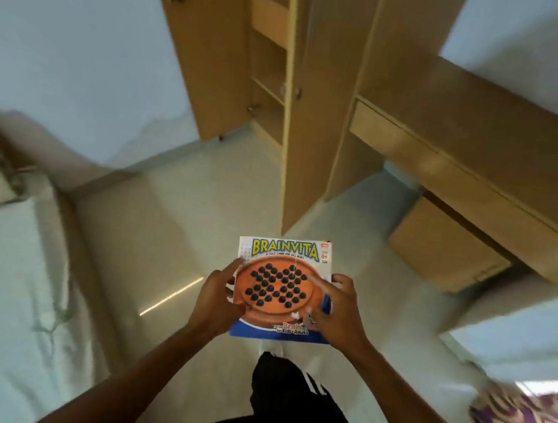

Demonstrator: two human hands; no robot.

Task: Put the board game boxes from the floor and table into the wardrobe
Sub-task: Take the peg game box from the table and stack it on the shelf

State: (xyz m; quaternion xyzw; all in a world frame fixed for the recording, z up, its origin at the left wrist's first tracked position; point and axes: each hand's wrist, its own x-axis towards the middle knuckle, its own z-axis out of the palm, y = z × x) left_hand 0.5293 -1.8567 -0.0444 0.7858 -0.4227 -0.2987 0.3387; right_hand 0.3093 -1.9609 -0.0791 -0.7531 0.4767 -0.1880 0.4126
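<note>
A Brainvita board game box (285,250) was held in front of the open wardrobe (319,105), the left grip (217,296) and right grip (337,312) clamped on its side edges.

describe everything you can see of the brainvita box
The Brainvita box is a flat, square, cardboard-looking carton. It is white at the top with a yellow title, shows an orange round board of dark marbles, and has a blue band below. It is held face up above the floor, with the left hand and right hand gripping its sides.
</note>
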